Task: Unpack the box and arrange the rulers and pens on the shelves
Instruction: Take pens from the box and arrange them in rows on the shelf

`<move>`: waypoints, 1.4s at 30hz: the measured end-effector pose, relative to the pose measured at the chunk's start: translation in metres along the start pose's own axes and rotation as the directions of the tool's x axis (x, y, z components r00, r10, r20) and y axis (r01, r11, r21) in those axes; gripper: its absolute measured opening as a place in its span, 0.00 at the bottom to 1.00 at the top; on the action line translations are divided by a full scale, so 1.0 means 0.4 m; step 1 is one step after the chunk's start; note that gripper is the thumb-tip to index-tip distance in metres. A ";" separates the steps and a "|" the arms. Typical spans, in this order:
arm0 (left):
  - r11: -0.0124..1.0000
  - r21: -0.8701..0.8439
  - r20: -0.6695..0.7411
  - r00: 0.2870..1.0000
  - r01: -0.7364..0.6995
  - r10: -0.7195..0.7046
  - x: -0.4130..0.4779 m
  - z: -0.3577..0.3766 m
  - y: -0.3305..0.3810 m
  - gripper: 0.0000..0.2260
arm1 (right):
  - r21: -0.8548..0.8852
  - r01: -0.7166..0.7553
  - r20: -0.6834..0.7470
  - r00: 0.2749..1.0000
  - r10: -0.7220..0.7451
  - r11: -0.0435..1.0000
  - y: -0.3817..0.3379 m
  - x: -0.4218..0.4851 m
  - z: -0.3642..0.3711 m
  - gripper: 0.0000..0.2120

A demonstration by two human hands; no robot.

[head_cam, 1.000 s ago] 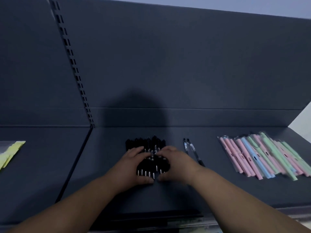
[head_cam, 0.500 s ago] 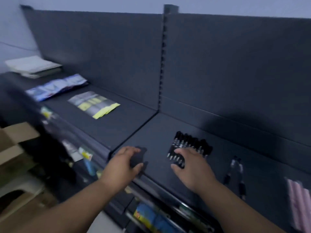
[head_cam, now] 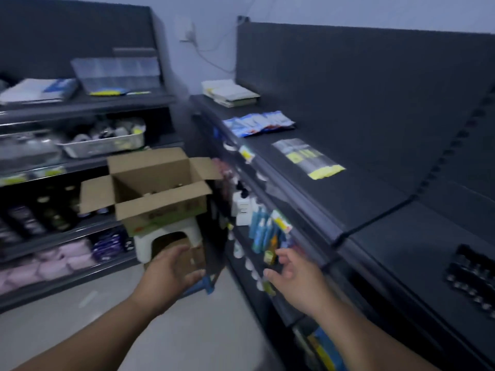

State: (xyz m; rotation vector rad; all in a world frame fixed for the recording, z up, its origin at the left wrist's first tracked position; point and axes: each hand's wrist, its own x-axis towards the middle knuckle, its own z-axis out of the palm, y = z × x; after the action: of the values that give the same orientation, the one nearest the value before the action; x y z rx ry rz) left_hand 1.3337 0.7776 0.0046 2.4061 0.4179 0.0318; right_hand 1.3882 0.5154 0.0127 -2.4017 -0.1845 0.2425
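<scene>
- Facing the cardboard box [head_cam: 158, 191], the person holds 2 empty hands out in front, which I read as going for another load.
- Left hand [head_cam: 171, 274] hangs in the air below the box and in front of the stool, fingers loosely spread, gripping nothing.
- Right hand [head_cam: 297, 279] hangs beside the lower shelf edges, fingers also spread and relaxed, with nothing pinched.
- The box sits on a white stool [head_cam: 166, 236] with its flaps folded outward, likely raised there to bring its contents within easy reach. What remains inside is too dim to tell.
- Black pens [head_cam: 474, 277] lie in a tight block on the top shelf [head_cam: 348, 199] at far right, tips lined up toward the aisle, presumably for a neat display.
- Clear packets with yellow ends [head_cam: 308, 159] lie flat farther along that shelf; whether they hold rulers I cannot tell.
</scene>
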 end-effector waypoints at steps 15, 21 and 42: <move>0.974 -0.110 -0.125 0.970 0.195 -0.209 0.142 -0.361 -0.513 0.30 | 0.003 0.031 0.280 0.959 -0.031 1.000 -0.439 0.295 0.455 0.28; 0.969 -0.098 -0.130 0.963 0.226 -0.238 0.326 -0.365 -0.517 0.33 | -0.039 0.143 0.295 0.947 -0.125 0.989 -0.501 0.512 0.491 0.30; 0.928 0.135 0.043 0.933 0.348 -0.357 1.041 -0.182 -0.527 0.35 | -0.220 0.283 0.563 0.818 -0.116 0.933 -0.490 1.263 0.650 0.33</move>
State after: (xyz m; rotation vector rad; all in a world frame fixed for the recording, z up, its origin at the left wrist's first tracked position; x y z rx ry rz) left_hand 1.6577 1.1014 -0.1107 2.4095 0.8377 -0.2426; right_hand 1.8079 0.9277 -0.1098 -2.5171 -0.7866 0.8524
